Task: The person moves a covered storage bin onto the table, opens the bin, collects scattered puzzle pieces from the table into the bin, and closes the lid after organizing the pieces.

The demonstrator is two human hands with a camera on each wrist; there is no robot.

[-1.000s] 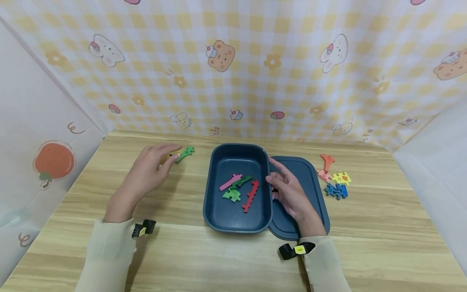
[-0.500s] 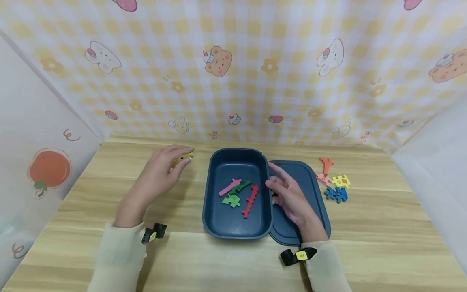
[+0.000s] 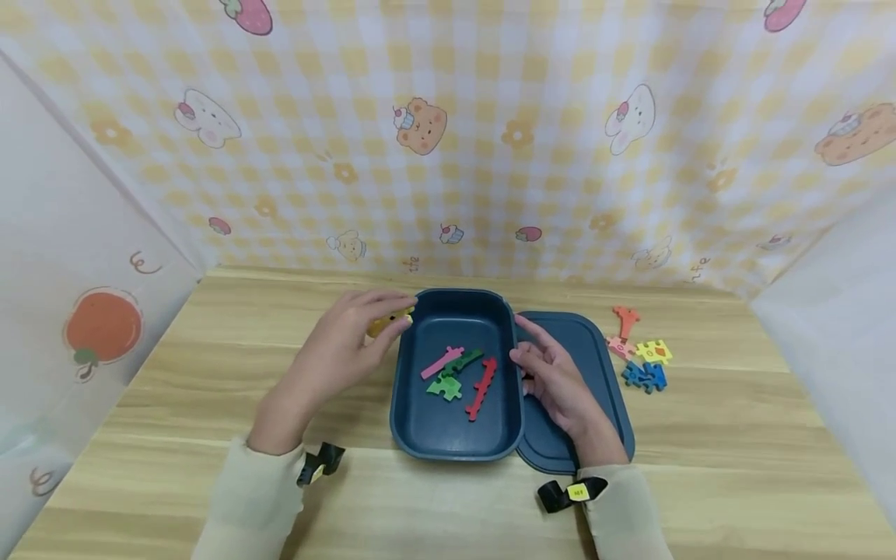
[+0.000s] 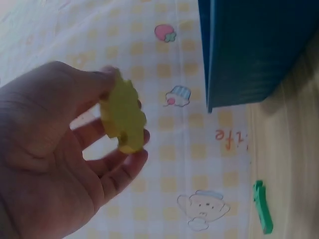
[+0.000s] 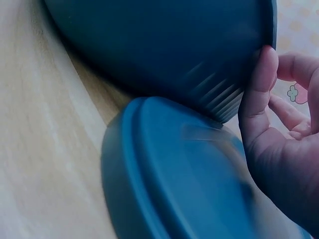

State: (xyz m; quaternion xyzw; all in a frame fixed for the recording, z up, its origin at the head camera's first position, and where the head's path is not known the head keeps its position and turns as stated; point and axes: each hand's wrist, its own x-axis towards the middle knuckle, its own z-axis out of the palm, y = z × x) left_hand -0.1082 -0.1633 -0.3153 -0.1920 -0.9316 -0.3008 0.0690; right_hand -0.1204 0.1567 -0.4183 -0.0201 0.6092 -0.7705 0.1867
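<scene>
In the head view my left hand (image 3: 350, 334) holds a small yellow toy piece (image 3: 385, 323) between thumb and fingers, right at the left rim of a dark blue box (image 3: 455, 435). The left wrist view shows the bumpy-edged yellow piece (image 4: 122, 117) face on in the fingers. My right hand (image 3: 556, 381) grips the box's right rim, thumb tip on the edge and index finger stretched along it. Inside the box lie a pink strip (image 3: 441, 363), a dark green piece (image 3: 464, 362), a light green puzzle piece (image 3: 445, 387) and a red strip (image 3: 481, 390).
A dark blue lid (image 3: 595, 373) lies under my right hand, beside the box. Farther right are orange (image 3: 626, 320), pink (image 3: 619, 347), yellow (image 3: 654, 351) and blue pieces (image 3: 644, 377). One green piece (image 4: 263, 206) sits on the table near the patterned cloth.
My left hand has moved right with the yellow piece, from the table's left side to the box's rim. The right hand stays on the box.
</scene>
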